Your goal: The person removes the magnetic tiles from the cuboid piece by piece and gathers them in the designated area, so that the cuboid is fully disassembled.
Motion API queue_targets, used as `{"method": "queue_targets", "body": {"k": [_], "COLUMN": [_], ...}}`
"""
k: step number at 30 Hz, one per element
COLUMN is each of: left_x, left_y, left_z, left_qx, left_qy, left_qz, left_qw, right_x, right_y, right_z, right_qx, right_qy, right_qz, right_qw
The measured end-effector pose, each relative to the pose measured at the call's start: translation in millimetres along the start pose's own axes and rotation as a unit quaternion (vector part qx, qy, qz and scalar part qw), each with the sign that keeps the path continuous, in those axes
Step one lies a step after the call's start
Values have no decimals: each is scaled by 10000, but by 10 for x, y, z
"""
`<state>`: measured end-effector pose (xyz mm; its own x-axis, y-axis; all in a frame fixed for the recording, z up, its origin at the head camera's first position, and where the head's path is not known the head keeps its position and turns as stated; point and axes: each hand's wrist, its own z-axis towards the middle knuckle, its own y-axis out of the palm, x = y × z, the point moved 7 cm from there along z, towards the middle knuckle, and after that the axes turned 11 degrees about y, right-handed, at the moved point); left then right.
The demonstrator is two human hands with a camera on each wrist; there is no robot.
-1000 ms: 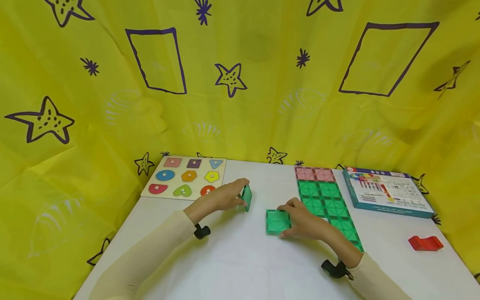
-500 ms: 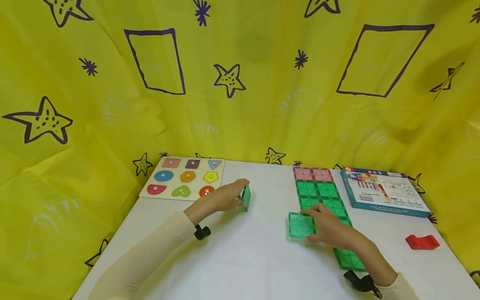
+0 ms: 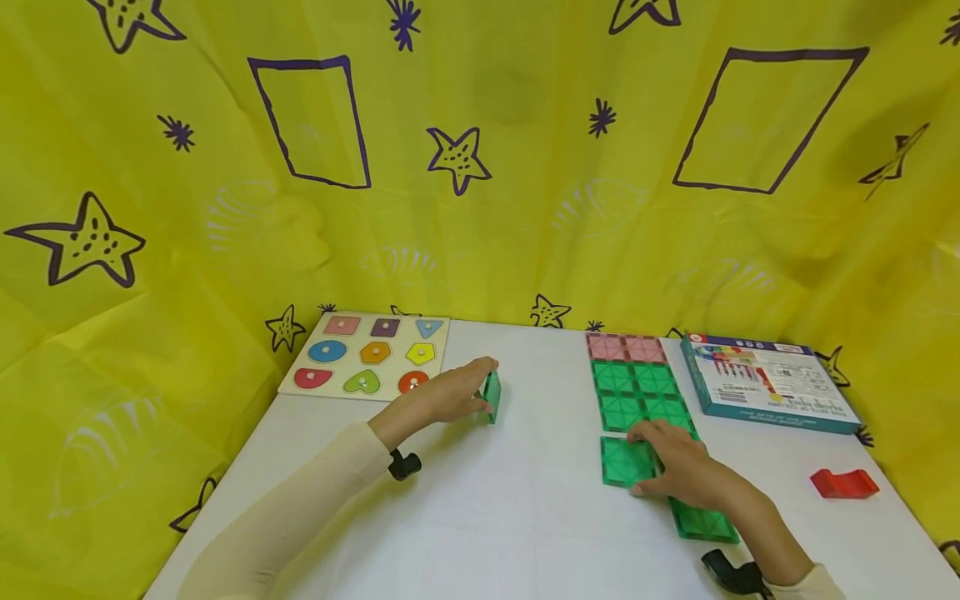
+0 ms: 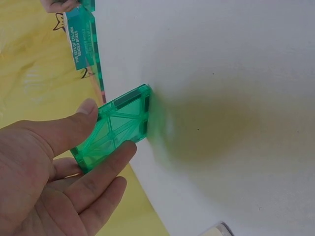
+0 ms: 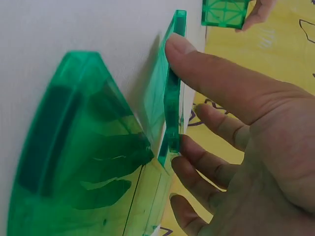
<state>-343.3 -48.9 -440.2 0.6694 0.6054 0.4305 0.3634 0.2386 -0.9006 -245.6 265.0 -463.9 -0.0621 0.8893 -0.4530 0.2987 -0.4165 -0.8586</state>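
My left hand pinches a green translucent square tile between thumb and fingers. That tile stands on edge, at or just above the white table. On the right, my right hand grips a second green square tile by its near and far edges. This one lies nearly flat beside the left side of a two-column sheet of tiles, green with a pink row at the far end. Part of the sheet is hidden under my right hand. In the right wrist view my thumb presses the held tile's edge.
A wooden shape puzzle board with knobbed pieces lies at the back left. At the back right is a flat teal box, with a red curved block nearer the right edge. A yellow patterned curtain hangs behind the table.
My right hand has carried its green tile to the right and slightly nearer, up against the tile sheet. The left hand keeps its tile in about the same place.
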Motion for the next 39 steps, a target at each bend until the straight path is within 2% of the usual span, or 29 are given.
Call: {"method": "queue_targets", "body": {"k": [10,16,20,27,32,39], "left_x": [-27,-26,-12,-28,-37,-12], "left_y": [23,18,18,13,32,41], "left_z": [-12,4,3,4,18,38], "left_qx": [65,67,78,65,21,33], "left_qy": [29,7,25,-82,-123,-83], "left_qz": [-24,-10,29,28,25,82], "left_qw": [10000,10000,10000,9999,9999,9999], "right_x": [96,-17,-149,-481,-718,-1038], "right_y": [-22,-61,-62,-6,156,435], "right_z": [60,54,120,444,734,1035], "right_qx": [81,245,347,492,524,112], "right_qy": [338,272,115,-233,-381,-362], "right_qz": [-390,-425,-490,-206,-137,-83], "right_qw": [9986,9984,9981,9983,9978,9992]}}
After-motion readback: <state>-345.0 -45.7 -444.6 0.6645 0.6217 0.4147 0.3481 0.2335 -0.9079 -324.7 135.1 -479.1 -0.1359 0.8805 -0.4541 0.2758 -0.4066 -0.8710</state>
